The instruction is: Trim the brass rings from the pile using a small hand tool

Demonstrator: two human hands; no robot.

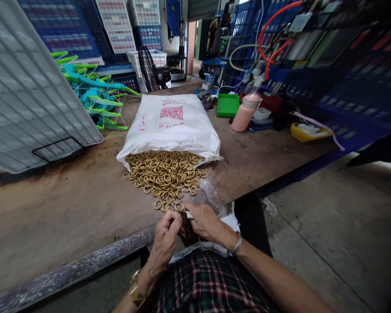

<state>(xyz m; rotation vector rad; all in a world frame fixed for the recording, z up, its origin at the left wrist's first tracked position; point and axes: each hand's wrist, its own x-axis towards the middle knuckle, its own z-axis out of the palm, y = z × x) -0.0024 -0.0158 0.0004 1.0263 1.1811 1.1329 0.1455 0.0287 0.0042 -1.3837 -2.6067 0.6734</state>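
Note:
Brass-coloured rings (169, 174) spill in a heap from the mouth of a white woven sack (176, 126) lying on the table. Just in front of the heap, at the table's near edge, my two hands meet. My left hand (166, 237) is closed in a pinch; what it holds is too small and covered to make out. Closed around a small pale-handled tool (189, 214) with a dark tip, my right hand (206, 221) brings it against the left fingertips. More rings (189, 232) show dimly below my hands, above the pale cloth on my lap.
A large white crate (45, 91) stands tilted at left, with green and teal plastic parts (97, 93) beside it. Toward the back right are a green tray (228, 105), a pink bottle (246, 114) and a yellow tray (311, 131). A black fan (148, 67) stands behind the table (68, 208).

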